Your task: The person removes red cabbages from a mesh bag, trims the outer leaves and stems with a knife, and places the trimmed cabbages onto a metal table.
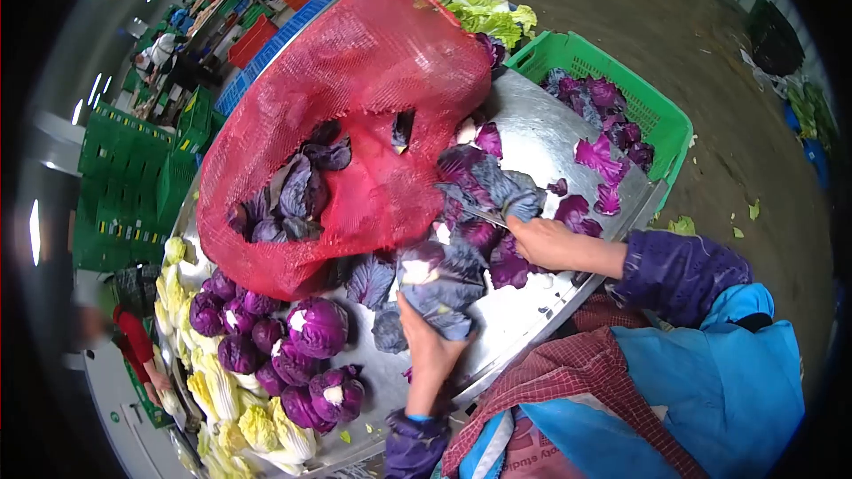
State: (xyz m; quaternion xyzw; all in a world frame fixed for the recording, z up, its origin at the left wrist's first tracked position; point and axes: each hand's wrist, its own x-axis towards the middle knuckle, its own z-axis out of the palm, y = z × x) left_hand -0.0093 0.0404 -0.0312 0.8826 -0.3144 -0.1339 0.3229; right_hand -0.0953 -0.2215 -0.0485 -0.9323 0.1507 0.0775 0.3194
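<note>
My left hand [429,350] is closed on the underside of a red cabbage [448,277] with dull, loose outer leaves and a pale cut stem end. In my right hand [552,245] is a knife [485,216], its thin blade pointing left over purple leaves; the handle is mostly hidden in my fingers. Cut-off cabbage leaves [509,264] lie around both hands on the metal table [524,115]. Beyond them a large red mesh sack [355,62] lies open, with more dark red cabbages [300,191] inside.
Trimmed red cabbages [318,328] are heaped at the left, beside napa cabbages [222,386]. A green crate [661,111] of purple leaves stands against the table's far right. Green leaves [475,0] lie behind the sack. Another person [138,341] stands at the left edge.
</note>
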